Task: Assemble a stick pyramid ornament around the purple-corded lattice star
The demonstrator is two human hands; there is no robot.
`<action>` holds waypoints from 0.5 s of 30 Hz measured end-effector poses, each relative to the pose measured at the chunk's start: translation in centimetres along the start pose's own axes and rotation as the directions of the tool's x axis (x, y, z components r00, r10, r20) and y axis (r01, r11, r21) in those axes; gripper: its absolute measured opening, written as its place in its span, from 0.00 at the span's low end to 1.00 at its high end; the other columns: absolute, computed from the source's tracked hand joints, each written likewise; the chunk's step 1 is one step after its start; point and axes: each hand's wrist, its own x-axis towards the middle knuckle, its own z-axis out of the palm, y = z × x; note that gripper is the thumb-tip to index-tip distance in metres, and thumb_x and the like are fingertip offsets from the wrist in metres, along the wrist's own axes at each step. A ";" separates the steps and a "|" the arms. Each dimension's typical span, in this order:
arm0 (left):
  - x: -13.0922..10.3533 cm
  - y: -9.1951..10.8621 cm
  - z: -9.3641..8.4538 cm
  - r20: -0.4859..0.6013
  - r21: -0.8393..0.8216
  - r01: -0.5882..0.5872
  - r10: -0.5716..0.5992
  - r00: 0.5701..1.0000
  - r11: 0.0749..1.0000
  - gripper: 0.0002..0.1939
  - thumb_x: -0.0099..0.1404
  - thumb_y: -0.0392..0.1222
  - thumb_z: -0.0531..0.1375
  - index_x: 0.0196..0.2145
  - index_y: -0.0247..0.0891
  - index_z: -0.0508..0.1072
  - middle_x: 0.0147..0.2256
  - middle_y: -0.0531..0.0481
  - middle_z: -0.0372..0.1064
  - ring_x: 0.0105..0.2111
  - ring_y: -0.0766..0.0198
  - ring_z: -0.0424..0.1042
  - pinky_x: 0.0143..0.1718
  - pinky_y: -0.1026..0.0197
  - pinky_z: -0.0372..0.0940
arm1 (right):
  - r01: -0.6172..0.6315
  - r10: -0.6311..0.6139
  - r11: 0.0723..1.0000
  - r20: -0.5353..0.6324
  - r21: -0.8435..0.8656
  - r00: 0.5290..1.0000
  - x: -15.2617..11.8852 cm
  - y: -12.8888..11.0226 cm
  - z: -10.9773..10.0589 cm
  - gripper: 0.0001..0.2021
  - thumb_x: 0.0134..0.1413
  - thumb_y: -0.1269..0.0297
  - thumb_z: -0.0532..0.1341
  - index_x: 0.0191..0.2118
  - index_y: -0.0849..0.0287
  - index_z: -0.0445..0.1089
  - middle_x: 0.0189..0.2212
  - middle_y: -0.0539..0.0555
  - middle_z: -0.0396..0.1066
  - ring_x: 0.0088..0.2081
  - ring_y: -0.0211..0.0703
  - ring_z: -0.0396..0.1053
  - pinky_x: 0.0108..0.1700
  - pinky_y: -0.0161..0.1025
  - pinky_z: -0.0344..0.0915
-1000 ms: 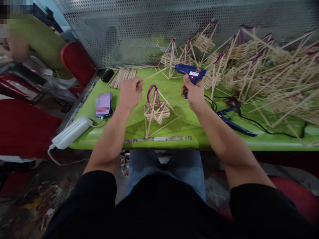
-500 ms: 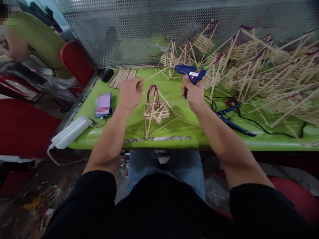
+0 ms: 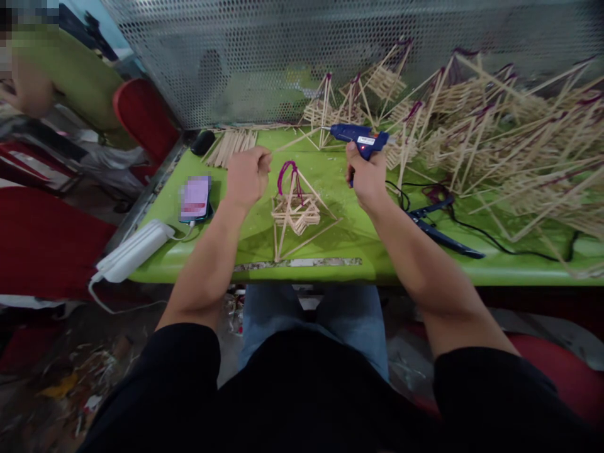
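My right hand (image 3: pixel 367 173) grips a blue glue gun (image 3: pixel 356 135), its nozzle pointing left and a small red light lit on its body. My left hand (image 3: pixel 248 175) is closed, fingers curled around the near end of a thin wooden stick (image 3: pixel 297 139). The stick's far end reaches the glue gun's nozzle; whether they touch I cannot tell. Between my forearms stands a small wooden stick frame (image 3: pixel 296 214), pyramid-shaped with a star-like stack of sticks inside and a purple cord loop (image 3: pixel 286 176) at its top.
Several similar stick frames (image 3: pixel 472 126) crowd the table's right side. Black-handled pliers (image 3: pixel 441 236) and a cable lie near my right forearm. Loose sticks (image 3: pixel 233 148), a black mouse-like object (image 3: pixel 202 143), a phone (image 3: pixel 195 198) and a white power strip (image 3: pixel 136 250) are leftward. A metal mesh panel (image 3: pixel 255 63) stands behind.
Almost nothing differs. The glue gun and my right hand have shifted very slightly left; my left hand and the stick hold their place.
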 end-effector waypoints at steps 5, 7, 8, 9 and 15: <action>0.0 0.2 -0.1 0.014 0.001 0.015 -0.015 1.000 1.000 0.12 0.78 0.50 0.62 0.36 0.44 0.78 0.30 0.46 0.75 0.32 0.54 0.75 0.41 0.51 0.67 | -0.032 0.032 0.999 -0.015 -0.027 0.999 0.3 0.4 0.0 0.43 0.50 0.08 0.59 0.32 0.50 0.70 0.21 0.50 0.61 0.22 0.46 0.68 0.24 0.47 0.62; -0.1 0.2 -0.1 0.010 0.014 0.006 -0.006 1.000 1.000 0.12 0.78 0.49 0.62 0.36 0.44 0.78 0.30 0.47 0.76 0.32 0.54 0.75 0.41 0.51 0.67 | -0.034 0.034 0.999 -0.026 -0.020 0.999 0.3 0.4 0.0 0.44 0.48 0.07 0.59 0.32 0.50 0.70 0.22 0.51 0.63 0.23 0.46 0.69 0.24 0.47 0.64; -0.1 0.2 -0.1 0.006 0.020 0.000 0.000 1.000 1.000 0.12 0.78 0.48 0.62 0.36 0.44 0.78 0.29 0.47 0.76 0.31 0.55 0.75 0.40 0.51 0.67 | -0.034 0.033 0.999 -0.030 -0.019 0.999 0.3 0.4 0.0 0.44 0.47 0.06 0.59 0.32 0.50 0.70 0.22 0.51 0.63 0.23 0.46 0.69 0.23 0.47 0.64; -0.1 0.2 -0.1 0.001 0.024 -0.006 0.006 1.000 1.000 0.12 0.78 0.48 0.62 0.36 0.44 0.78 0.29 0.47 0.76 0.31 0.55 0.74 0.39 0.52 0.66 | -0.033 0.032 0.999 -0.033 -0.019 0.999 0.3 0.4 0.0 0.45 0.46 0.06 0.59 0.32 0.50 0.70 0.22 0.51 0.63 0.23 0.47 0.70 0.23 0.48 0.64; -0.1 0.1 0.0 -0.021 0.035 -0.030 0.031 0.999 0.999 0.15 0.79 0.52 0.62 0.36 0.44 0.80 0.30 0.47 0.79 0.30 0.55 0.76 0.39 0.51 0.69 | -0.036 0.036 0.999 -0.039 -0.016 0.999 0.1 0.1 0.0 0.45 0.45 0.05 0.59 0.32 0.50 0.69 0.22 0.50 0.61 0.22 0.46 0.67 0.24 0.48 0.62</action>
